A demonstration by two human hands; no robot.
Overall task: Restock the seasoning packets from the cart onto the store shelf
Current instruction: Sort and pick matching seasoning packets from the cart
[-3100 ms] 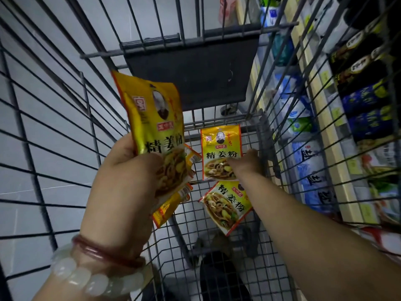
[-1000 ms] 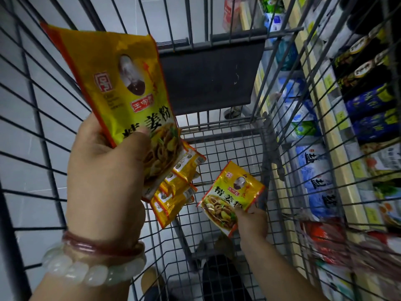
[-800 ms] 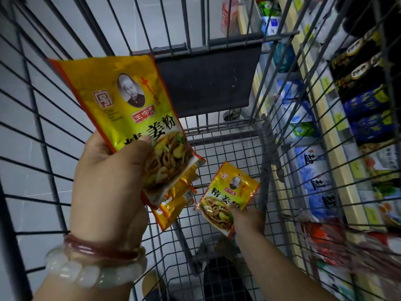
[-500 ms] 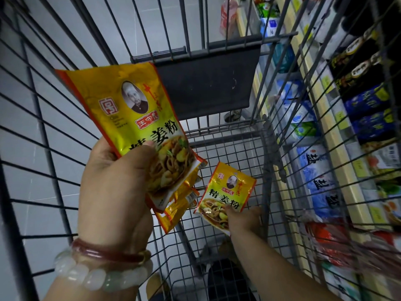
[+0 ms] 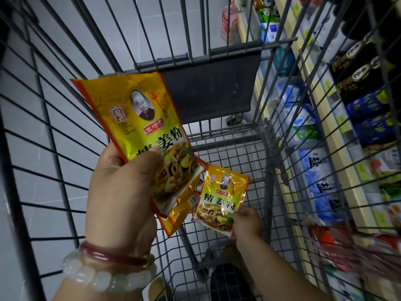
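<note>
My left hand (image 5: 121,192) grips a fanned stack of yellow seasoning packets (image 5: 143,127) above the wire cart (image 5: 227,144), thumb across the front packet. Edges of more packets (image 5: 178,211) stick out below the stack. Lower in the cart, my right hand (image 5: 247,222) pinches the bottom corner of one more yellow seasoning packet (image 5: 221,196), held upright just right of the stack. The store shelf (image 5: 338,148) runs along the right side, seen through the cart's wires.
The shelf holds blue-and-white bags (image 5: 321,177) low down and dark bottles (image 5: 360,72) higher up. A dark flap (image 5: 208,88) hangs at the cart's far end. Grey floor tiles (image 5: 65,105) show through the left wall. A dark shoe (image 5: 227,283) shows below the cart.
My right hand has picked the last loose packet off the cart floor and brought it up and left toward the stack. My left hand lowered the stack slightly.
</note>
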